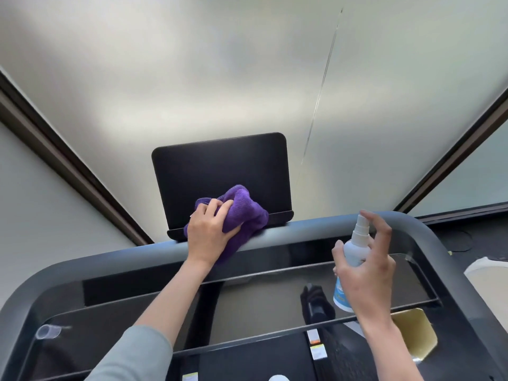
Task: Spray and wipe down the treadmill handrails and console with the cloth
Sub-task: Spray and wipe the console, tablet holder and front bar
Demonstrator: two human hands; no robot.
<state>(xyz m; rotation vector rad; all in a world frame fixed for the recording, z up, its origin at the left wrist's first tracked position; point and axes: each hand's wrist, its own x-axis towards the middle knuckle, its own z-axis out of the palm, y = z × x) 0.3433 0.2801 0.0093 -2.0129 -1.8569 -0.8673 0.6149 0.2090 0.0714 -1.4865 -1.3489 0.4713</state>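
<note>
Frosted window (247, 64), spray bottle (354, 251) label unreadable, purple cloth (242, 213)

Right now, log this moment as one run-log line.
left hand: presses cloth on screen base and rail | right hand: holds bottle, finger over nozzle | stage: wiping console

A workout spot in a room, likely a home or small gym: a treadmill's grey handrail (302, 229) and dark console screen (220, 166) face frosted window panes (247, 64) in dark frames (68, 166).
</note>
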